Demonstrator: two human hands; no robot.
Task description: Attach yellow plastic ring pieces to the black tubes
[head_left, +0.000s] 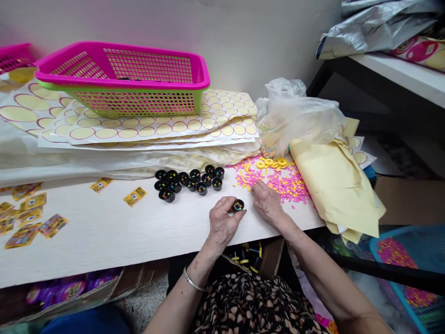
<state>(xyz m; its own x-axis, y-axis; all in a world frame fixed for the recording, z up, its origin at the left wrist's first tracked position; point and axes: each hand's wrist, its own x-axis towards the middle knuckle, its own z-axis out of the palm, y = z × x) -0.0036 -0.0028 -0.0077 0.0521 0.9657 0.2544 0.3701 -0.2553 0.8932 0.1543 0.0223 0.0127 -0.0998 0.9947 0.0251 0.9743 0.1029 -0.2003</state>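
My left hand (pixel 224 219) is closed around a small black cup (pixel 238 205) with colourful bits inside, held just above the white table. To its right, my right hand (pixel 267 202) rests at the near edge of a spread of pink and yellow beads (pixel 288 183). Its fingers are bent together, and whatever they pinch is hidden. Left of the hands stands a cluster of black cups (pixel 191 182), several of them holding coloured bits. Yellow rings (pixel 282 162) lie behind the beads.
A pink and green basket (pixel 121 86) stands on sheets of round stickers (pixel 146 132) at the back. Yellow packets (pixel 29 213) lie at left. A plastic bag (pixel 306 118) and folded yellow paper (pixel 333 181) bound the right. Below right is a blue basket (pixel 399 292) of beads.
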